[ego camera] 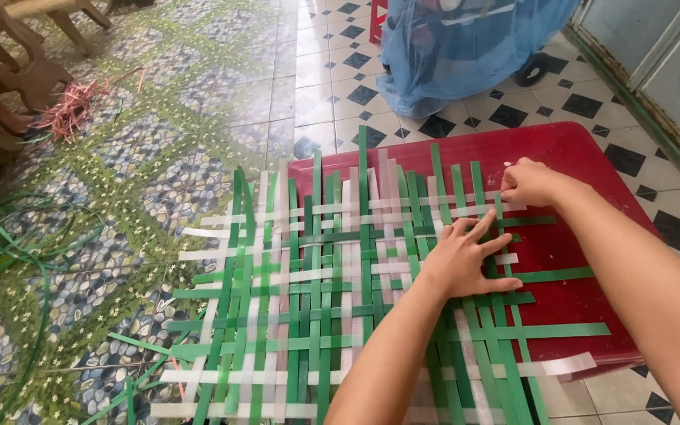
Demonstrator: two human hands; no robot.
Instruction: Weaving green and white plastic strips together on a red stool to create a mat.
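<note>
1. My left hand [466, 260] lies flat, fingers spread, pressing the woven mat of green and white strips [332, 307].
2. My right hand [530, 182] pinches a white strip [474, 209] at the mat's far edge.
3. The mat lies across a red table [576, 157], overhanging the patterned floor [120, 236].

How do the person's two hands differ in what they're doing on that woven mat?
The left hand lies flat with its fingers spread, pressing on the woven mat near its middle; the right hand is curled, its grip pinching a pale strip at the mat's far edge. The left hand rests over green strips, while the right sits above the bare red board. Both are bare and both touch the same mat.
</note>
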